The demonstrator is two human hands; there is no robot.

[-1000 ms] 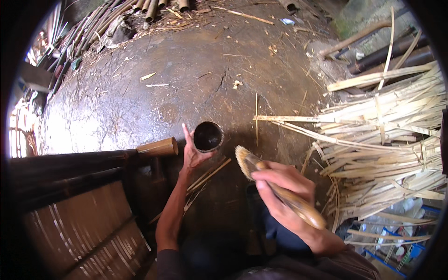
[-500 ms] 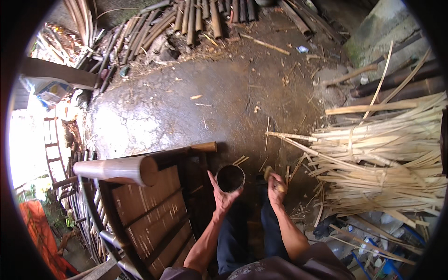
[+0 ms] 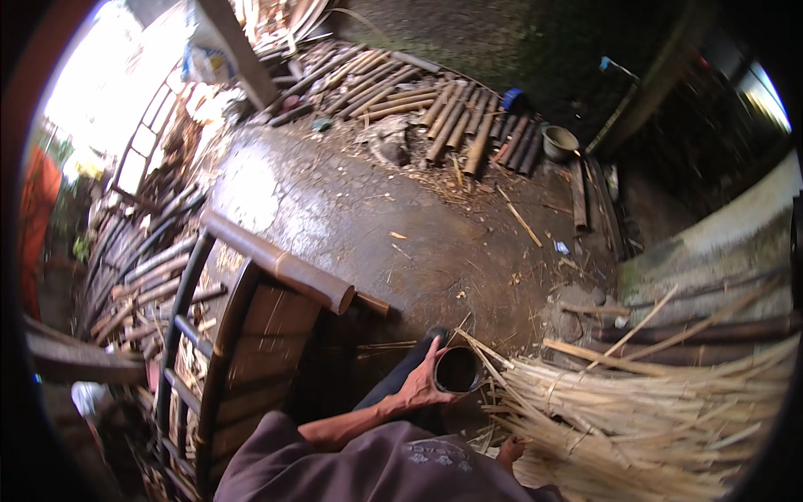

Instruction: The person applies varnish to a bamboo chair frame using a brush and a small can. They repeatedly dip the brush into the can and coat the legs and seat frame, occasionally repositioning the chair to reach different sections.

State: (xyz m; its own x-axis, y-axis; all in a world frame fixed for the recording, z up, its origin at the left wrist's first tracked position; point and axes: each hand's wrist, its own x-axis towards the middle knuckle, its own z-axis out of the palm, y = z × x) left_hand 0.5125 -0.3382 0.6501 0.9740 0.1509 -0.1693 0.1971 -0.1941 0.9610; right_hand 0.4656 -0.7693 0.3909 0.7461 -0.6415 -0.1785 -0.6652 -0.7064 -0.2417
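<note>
Head: left hand [image 3: 421,387] around cup [image 3: 458,371], strips [image 3: 619,414] near rim [image 3: 481,371]

Pale print [image 3: 438,456] on purplish-brown shirt [image 3: 343,463], too small to read; no legible text, numbers or signs elsewhere.

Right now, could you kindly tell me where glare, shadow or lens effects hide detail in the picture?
In the head view, daylight washes out the upper left and glare whitens part of the smooth brown floor; also in the head view, shadow darkens the upper right and the inside of the dark round cup in the left hand, and black fisheye vignetting hides the corners.
</note>
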